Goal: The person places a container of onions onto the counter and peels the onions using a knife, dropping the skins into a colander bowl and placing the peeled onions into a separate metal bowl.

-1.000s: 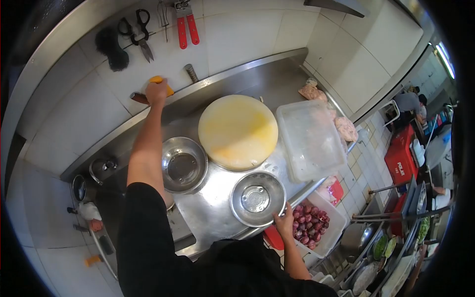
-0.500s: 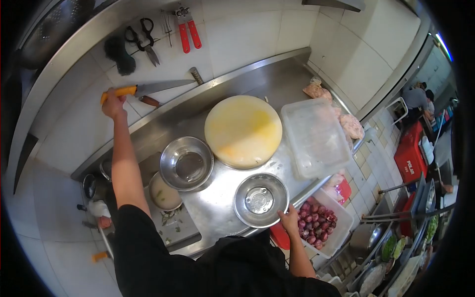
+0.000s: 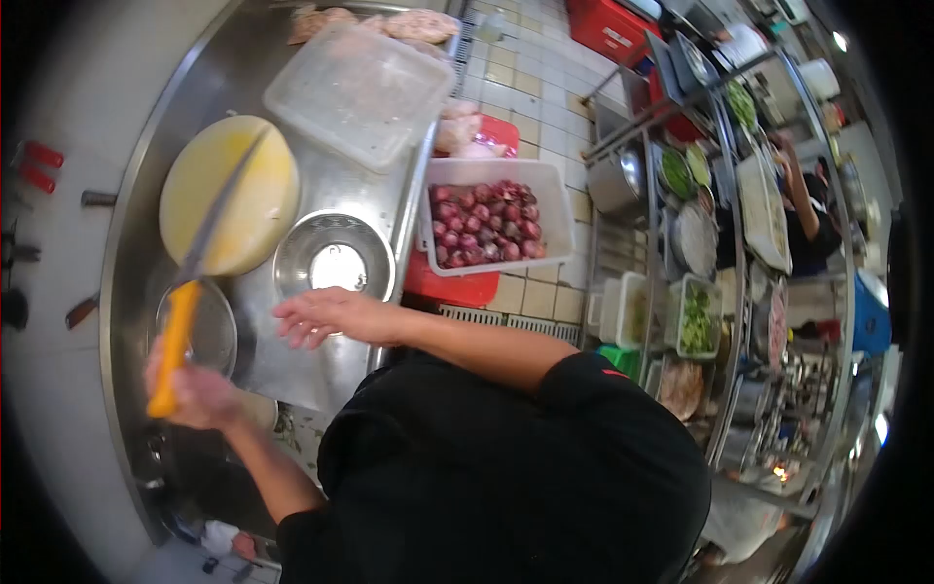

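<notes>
I have the left hand (image 3: 199, 394) with fingers wrapped around the yellow-handled knife (image 3: 188, 292), which extends over the round board (image 3: 258, 214); I cannot determine contact. I read the right hand (image 3: 336, 313) as empty, fingers extended and slightly parted, at the edge of the steel bowl (image 3: 305, 258).

Left hand (image 3: 202, 394) blurred; steel bowl (image 3: 216, 326) partly behind knife (image 3: 185, 299); red box (image 3: 608, 29) cut by top edge
</notes>
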Demonstrator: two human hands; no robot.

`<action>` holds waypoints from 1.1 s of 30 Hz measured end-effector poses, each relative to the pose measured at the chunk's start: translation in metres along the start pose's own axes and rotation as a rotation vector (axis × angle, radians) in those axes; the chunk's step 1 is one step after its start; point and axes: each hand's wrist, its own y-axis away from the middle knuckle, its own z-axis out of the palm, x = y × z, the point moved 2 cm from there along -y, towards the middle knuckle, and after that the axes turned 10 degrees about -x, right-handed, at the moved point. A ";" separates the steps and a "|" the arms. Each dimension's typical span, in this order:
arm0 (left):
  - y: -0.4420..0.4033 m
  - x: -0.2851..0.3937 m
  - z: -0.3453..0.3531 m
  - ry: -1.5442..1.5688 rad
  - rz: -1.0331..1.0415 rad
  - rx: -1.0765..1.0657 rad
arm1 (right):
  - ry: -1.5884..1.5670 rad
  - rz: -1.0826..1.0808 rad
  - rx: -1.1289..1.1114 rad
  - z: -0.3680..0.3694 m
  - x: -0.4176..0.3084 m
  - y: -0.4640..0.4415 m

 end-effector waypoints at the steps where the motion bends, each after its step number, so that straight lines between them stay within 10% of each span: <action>1: 0.017 0.003 0.029 -0.099 0.101 -0.149 | -0.111 -0.075 0.000 0.013 -0.002 0.003; 8: 0.092 0.035 0.161 0.088 -0.038 -1.100 | -0.388 -0.276 0.563 -0.038 0.008 0.109; 12: 0.133 0.006 0.166 0.021 -0.303 -1.304 | -0.221 -0.193 0.992 -0.119 0.023 0.226; 19: 0.237 -0.052 0.227 0.039 -1.266 -1.366 | 0.472 0.128 1.540 -0.309 0.073 0.395; 26: 0.316 -0.142 0.322 -0.646 -0.954 -1.188 | 1.008 0.239 1.648 -0.491 0.085 0.449; 33: 0.293 -0.194 0.360 -0.708 -1.456 -1.081 | 0.592 0.251 1.446 -0.489 0.039 0.435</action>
